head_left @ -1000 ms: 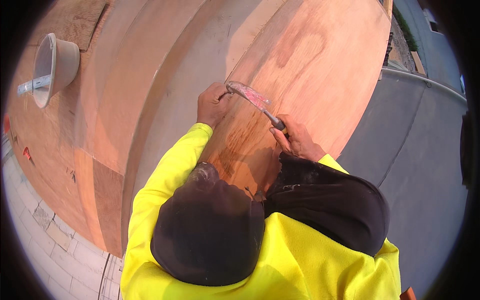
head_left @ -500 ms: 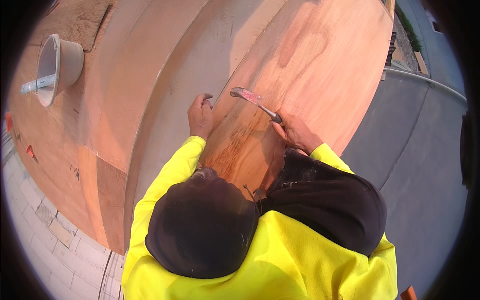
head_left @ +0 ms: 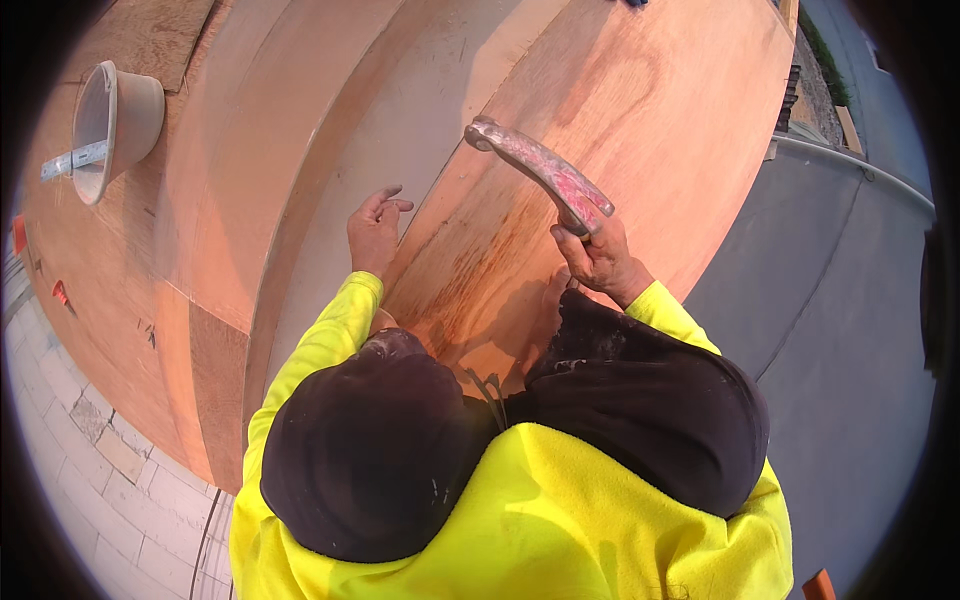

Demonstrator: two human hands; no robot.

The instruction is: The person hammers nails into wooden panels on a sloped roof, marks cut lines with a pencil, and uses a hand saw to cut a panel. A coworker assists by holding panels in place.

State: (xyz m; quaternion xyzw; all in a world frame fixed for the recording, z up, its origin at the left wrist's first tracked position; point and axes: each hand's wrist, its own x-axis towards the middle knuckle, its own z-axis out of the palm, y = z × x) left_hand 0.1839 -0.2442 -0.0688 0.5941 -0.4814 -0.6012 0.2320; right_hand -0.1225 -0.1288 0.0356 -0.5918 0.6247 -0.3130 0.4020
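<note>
My left hand (head_left: 373,235) rests beside the seam between a grey strip (head_left: 410,85) and a reddish plywood panel (head_left: 690,110), fingers loosely curled and apart, with nothing visible held. My right hand (head_left: 605,262) grips a hammer (head_left: 535,165) with flaking red paint on its metal, raised above the panel, its head pointing up-left; the handle is mostly hidden behind the metal and my fingers. My dark-clad knees (head_left: 650,420) are bent on the panel below both hands.
At upper left a white bucket (head_left: 140,120), tipped on plywood, has a pale blue straight bar (head_left: 75,160) across it. Small red pieces (head_left: 60,293) lie at left, above pale paving (head_left: 130,530). A grey surface (head_left: 830,330) runs along the right. A small blue object touches the top edge.
The hammer has swung up and toward me, now looking larger and higher. My left hand has moved away from the hammer head, down-left, and its fingers have spread.
</note>
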